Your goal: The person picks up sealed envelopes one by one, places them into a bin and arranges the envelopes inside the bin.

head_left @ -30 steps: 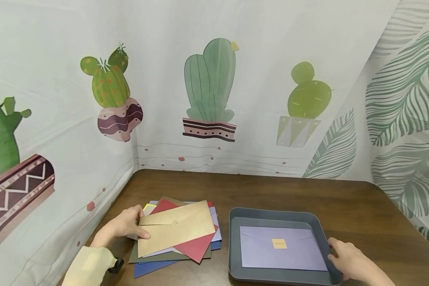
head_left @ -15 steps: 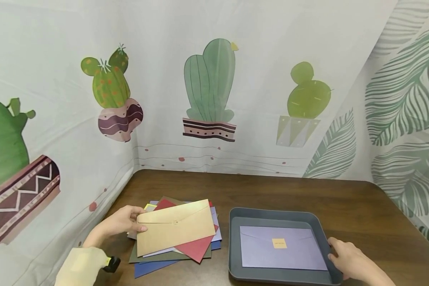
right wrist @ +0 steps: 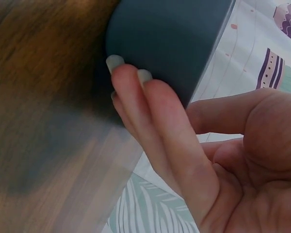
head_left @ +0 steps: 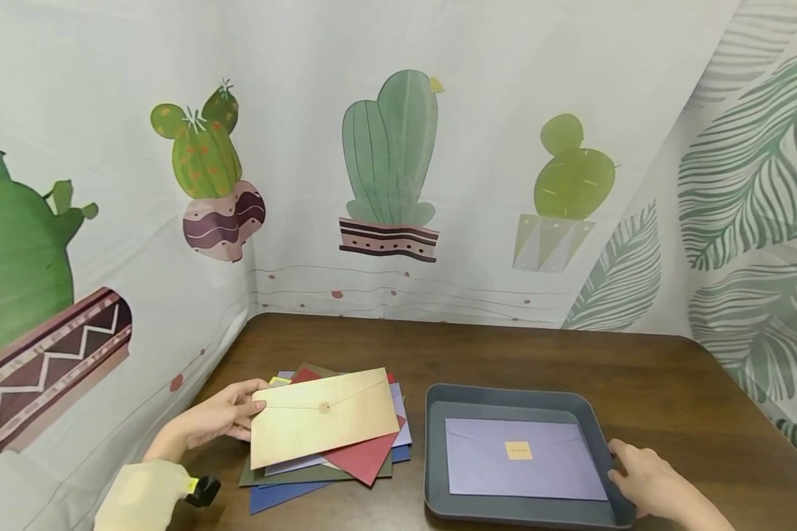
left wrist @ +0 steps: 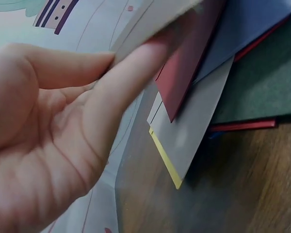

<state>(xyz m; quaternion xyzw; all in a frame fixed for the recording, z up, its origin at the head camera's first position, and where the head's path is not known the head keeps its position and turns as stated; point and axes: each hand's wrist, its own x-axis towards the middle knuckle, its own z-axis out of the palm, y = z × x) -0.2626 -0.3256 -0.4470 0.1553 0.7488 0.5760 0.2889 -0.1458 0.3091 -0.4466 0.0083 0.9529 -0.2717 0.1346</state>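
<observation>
My left hand (head_left: 222,413) pinches the left edge of a gold envelope (head_left: 325,424) between thumb and fingers. Its left end is raised above a loose pile of envelopes, among them a red envelope (head_left: 365,459), a dark green envelope (head_left: 319,474) and a blue envelope (head_left: 282,495). In the left wrist view a grey envelope (left wrist: 196,121) with a yellow edge sticks out below the hand. At the right, my right hand (head_left: 651,479) grips the side wall of a dark grey tray (head_left: 505,398), thumb over the rim and fingers outside. A purple envelope (head_left: 485,472) with a square yellow label lies flat in the tray.
Both the pile and the tray stand on a brown wooden table (head_left: 505,350). Behind and to the left hangs a white cloth (head_left: 299,147) printed with cacti. Leaf-printed fabric (head_left: 757,169) covers the right side.
My left hand has drawn slightly left and lifted the gold envelope's near left end off the pile. My right hand and the tray stay where they were.
</observation>
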